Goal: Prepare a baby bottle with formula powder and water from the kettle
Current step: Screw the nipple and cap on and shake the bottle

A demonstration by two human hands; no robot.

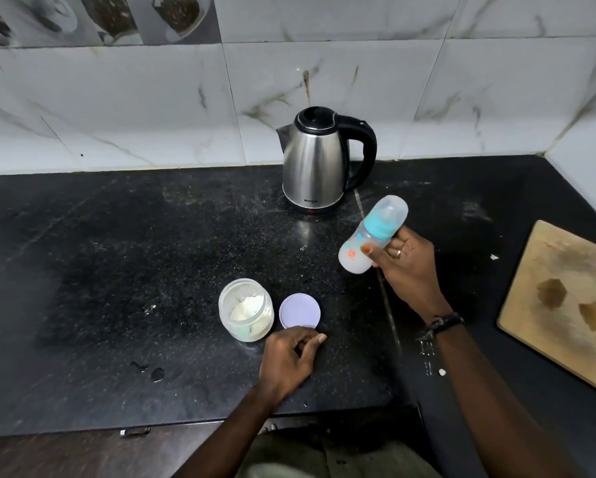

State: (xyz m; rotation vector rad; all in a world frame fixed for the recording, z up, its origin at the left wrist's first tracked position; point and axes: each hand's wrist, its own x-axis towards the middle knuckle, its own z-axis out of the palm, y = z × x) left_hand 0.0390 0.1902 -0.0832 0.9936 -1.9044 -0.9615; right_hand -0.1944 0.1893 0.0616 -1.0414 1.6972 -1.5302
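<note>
My right hand (407, 267) holds a baby bottle (365, 243) tilted in the air above the counter, its clear cap and teal collar pointing up and away; the bottle looks milky inside. A steel kettle (315, 167) with a black handle and closed lid stands at the back near the wall. An open clear jar (246, 310) with pale formula powder sits on the counter. Its lilac lid (299, 310) lies flat right of the jar. My left hand (289, 357) rests on the counter just in front of the lid, fingers curled with nothing in them.
The black granite counter (117, 270) has powder specks and small water drops (151, 372) at the front left. A wooden cutting board (562, 305) lies at the right edge. The tiled wall (151, 115) closes off the back and right.
</note>
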